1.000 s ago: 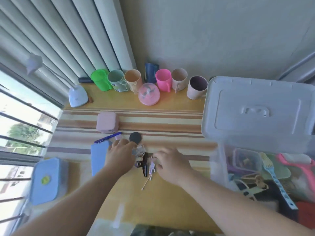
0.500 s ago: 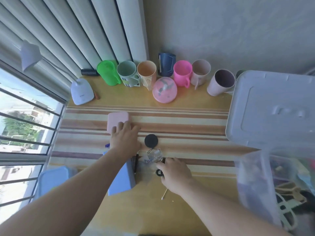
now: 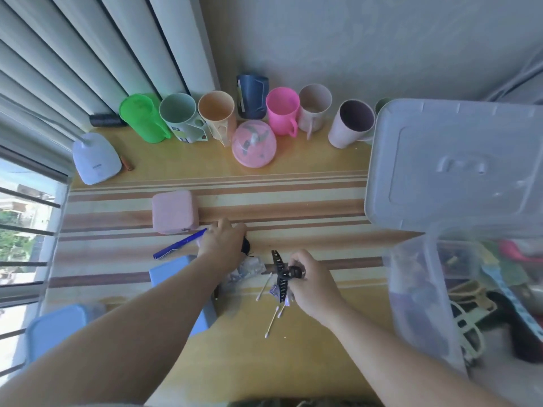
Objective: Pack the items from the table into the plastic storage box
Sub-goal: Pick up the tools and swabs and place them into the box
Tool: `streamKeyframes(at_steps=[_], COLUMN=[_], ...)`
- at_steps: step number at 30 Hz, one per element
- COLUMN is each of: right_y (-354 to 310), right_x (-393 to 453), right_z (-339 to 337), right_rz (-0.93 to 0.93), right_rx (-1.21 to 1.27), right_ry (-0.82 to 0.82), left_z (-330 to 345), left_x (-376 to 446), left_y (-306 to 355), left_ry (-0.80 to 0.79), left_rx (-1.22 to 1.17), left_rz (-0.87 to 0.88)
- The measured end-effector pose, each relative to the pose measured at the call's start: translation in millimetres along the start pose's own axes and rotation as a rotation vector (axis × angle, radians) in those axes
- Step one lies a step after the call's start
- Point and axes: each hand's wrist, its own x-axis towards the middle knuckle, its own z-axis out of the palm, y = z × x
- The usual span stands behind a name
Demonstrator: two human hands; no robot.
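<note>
My right hand (image 3: 310,284) pinches a black hair claw clip (image 3: 279,270) just above the striped table (image 3: 293,212). My left hand (image 3: 221,245) lies with fingers curled over a black round disc (image 3: 246,245), of which only the right edge shows. Between the hands lies a crumpled clear bag (image 3: 246,270). Cotton swabs (image 3: 271,320) are scattered below the clip. A blue pen (image 3: 179,243) and a pink square case (image 3: 174,211) lie left of my left hand. The clear plastic storage box (image 3: 417,289) stands at the right, holding several items, its lid (image 3: 455,165) raised behind it.
A row of coloured cups (image 3: 282,114) and a pink dome (image 3: 254,143) line the back wall. A white lamp base (image 3: 97,158) sits back left. A light blue flat box (image 3: 172,270) lies under my left forearm, and a blue-lidded container (image 3: 55,327) stands at the left edge by the window.
My left hand moved right, off the pink case and onto the black disc. My right hand has lifted the black claw clip, uncovering the swabs.
</note>
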Motion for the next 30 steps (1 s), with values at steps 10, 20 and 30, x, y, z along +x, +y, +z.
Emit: streamKeyframes(at_steps=[10,20,30], right_y=[15,46,0], right_x=[-27,-51,-109], right_z=[-34,-44,-126], right_rz=[-0.009,-0.156,-0.685], right_rx=[-0.129,-0.285,-0.211], right_ry=[0.122,0.183,0.556], left_z=[-3,34,-58], left_x=[-36,-49,-62], left_y=[26,39,121], left_ry=[-0.019,0.077,0.429], left_rx=[-0.142,0.068,-0.084], left_rz=[0.127,0.172,0.402])
